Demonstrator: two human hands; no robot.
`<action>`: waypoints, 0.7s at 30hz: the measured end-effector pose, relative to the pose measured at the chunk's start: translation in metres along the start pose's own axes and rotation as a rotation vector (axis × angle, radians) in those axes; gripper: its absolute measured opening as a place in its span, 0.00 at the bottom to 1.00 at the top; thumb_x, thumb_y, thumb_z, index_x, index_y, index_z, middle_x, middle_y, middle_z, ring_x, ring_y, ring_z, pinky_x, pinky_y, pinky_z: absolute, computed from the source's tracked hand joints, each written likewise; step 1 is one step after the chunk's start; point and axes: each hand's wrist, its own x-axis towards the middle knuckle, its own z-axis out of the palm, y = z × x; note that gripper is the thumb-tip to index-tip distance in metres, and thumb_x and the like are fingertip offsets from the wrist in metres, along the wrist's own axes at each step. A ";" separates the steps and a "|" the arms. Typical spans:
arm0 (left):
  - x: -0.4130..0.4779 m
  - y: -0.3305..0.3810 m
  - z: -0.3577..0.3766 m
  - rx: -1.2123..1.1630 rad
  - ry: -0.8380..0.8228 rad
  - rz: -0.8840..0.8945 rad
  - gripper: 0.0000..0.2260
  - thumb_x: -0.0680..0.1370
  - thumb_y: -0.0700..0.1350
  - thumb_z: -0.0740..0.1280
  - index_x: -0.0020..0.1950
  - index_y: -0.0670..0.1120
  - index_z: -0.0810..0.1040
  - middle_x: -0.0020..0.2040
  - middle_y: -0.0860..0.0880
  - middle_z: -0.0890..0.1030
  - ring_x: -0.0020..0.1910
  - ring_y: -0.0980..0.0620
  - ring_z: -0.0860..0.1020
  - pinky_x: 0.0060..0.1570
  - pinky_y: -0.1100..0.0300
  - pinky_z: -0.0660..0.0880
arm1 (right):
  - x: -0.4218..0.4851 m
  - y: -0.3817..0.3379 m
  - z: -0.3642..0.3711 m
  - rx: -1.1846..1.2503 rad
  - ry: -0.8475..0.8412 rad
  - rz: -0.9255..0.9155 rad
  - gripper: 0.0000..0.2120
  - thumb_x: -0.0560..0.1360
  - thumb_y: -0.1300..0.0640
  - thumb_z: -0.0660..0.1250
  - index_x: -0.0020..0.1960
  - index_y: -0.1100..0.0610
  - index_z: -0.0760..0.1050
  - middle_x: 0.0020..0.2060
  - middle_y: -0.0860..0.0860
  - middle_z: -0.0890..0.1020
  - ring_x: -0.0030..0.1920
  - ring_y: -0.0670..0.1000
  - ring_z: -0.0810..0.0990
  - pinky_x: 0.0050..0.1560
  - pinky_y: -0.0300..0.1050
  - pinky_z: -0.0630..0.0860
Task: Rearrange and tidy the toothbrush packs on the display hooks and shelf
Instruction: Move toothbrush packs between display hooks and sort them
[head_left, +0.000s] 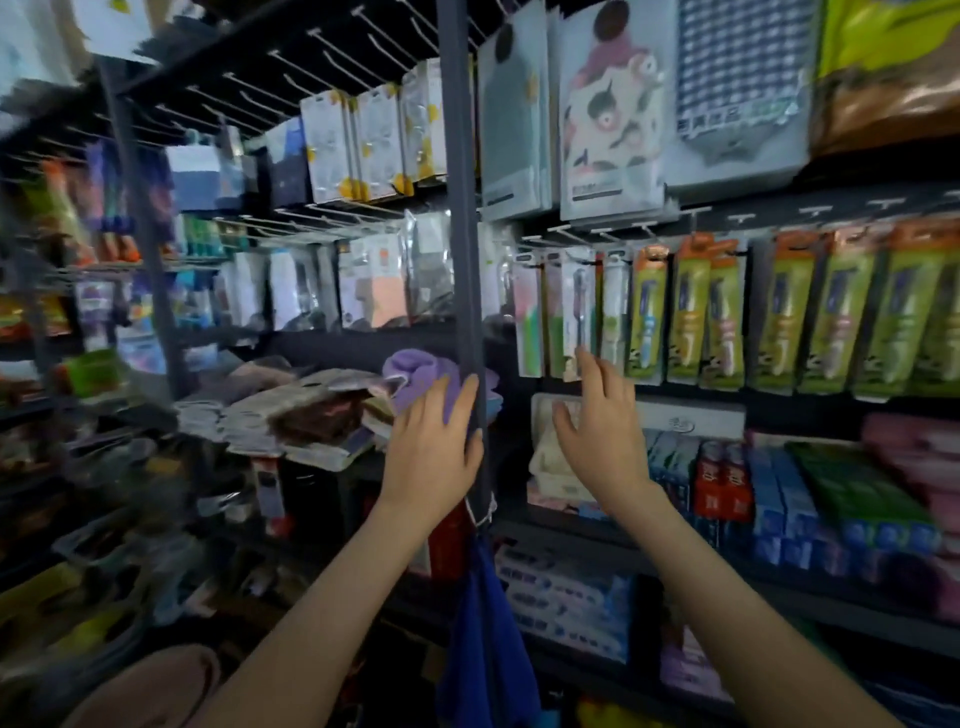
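The left arm (337, 603) and the right arm (727, 597), both bare, reached up and forward from the lower edge of the view. The left grip (436, 441) was raised with its back to the camera, fingers straight and pointing up. The right grip (602, 431), level with it and apart, had relaxed, spread fingers, forefinger highest.

Nothing legible anywhere in this shot, it's all motion blur. The green toothbrush packs (691, 317) carry print, but it smears to streaks. The grey hanging pack (613, 130) has a dark label strip low down, with no letters to make out. The white lettering on the red boxes (722, 486) is too soft to read.
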 end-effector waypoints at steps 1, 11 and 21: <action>0.015 -0.006 0.013 -0.029 -0.017 0.034 0.27 0.70 0.46 0.74 0.67 0.41 0.73 0.60 0.37 0.77 0.55 0.38 0.79 0.49 0.47 0.77 | 0.006 0.006 0.006 -0.034 0.016 0.036 0.27 0.75 0.60 0.66 0.72 0.62 0.62 0.63 0.59 0.71 0.62 0.59 0.69 0.62 0.53 0.69; 0.104 0.030 0.114 -0.409 -0.059 0.252 0.29 0.75 0.48 0.69 0.73 0.44 0.65 0.68 0.39 0.70 0.61 0.39 0.74 0.57 0.48 0.73 | 0.025 0.073 -0.011 -0.385 0.064 0.380 0.29 0.78 0.55 0.63 0.74 0.61 0.56 0.65 0.57 0.69 0.64 0.57 0.67 0.63 0.49 0.66; 0.112 0.094 0.136 -0.537 -0.052 0.266 0.28 0.78 0.50 0.63 0.76 0.48 0.59 0.72 0.41 0.64 0.67 0.41 0.68 0.62 0.48 0.69 | 0.018 0.114 -0.049 -0.336 0.004 0.456 0.29 0.79 0.56 0.61 0.75 0.58 0.53 0.68 0.55 0.66 0.66 0.56 0.69 0.58 0.49 0.73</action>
